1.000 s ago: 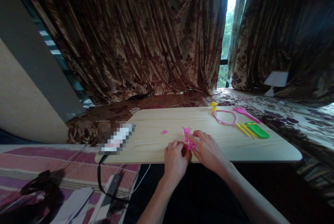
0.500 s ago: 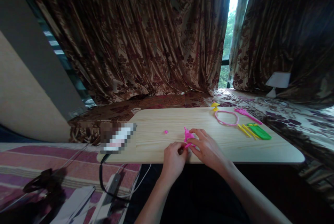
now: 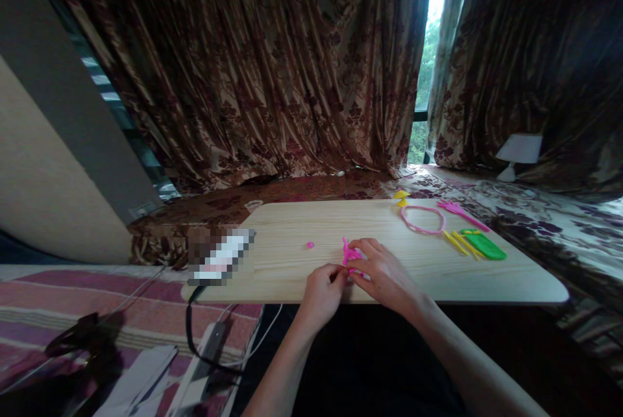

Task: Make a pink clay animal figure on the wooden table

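Patterned curtains [image 3: 292,80] hang behind a pale table [image 3: 277,222]. Toward its front, the left hand [image 3: 323,292] and the right hand [image 3: 382,272] both pinch 1 pink figure [image 3: 348,253]: thin projections [image 3: 344,241] are already formed, shaping seems unfinished, and 1 pink ball [image 3: 310,245] lies apart, not joined.

1. Table [image 3: 287,222]: pale wood grain, rounded corners.
2. Left end: blurred object [image 3: 221,258].
3. Middle: pink ball [image 3: 310,245]; near it, pink figure [image 3: 347,253], contact unclear.
4. Right: yellow piece [image 3: 402,196], pink ring [image 3: 421,231], pink stick [image 3: 468,217], yellow strips [image 3: 455,243] beside green slab [image 3: 487,248].
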### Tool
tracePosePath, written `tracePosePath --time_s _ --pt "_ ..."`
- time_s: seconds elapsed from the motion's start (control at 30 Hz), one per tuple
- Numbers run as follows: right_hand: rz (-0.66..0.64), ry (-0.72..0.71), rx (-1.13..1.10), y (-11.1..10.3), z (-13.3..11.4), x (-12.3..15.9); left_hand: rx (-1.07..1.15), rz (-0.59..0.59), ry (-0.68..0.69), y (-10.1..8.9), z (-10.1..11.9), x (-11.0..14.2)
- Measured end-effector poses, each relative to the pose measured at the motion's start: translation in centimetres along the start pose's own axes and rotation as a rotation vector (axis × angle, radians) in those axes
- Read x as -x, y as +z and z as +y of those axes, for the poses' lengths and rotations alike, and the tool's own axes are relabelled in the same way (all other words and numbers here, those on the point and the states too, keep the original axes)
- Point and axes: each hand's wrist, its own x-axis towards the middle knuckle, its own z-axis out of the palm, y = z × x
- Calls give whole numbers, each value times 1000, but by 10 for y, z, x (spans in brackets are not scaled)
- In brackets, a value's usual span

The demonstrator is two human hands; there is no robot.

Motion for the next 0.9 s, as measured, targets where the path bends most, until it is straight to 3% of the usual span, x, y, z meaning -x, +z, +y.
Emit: tracePosePath --time_s 0.4,0.57,0.77,0.9 --pt "-11 32 29 4 -1 -1 -87 59 42 11 -9 1" --pt "-27 61 49 6 1 1 -178 29 88 -2 -7 10" --pt "-58 52 63 3 2 -1 -453 122 -31 -38 -39 -36" --pt "-75 47 66 3 2 -1 -661 150 -89 -49 -56 -68"
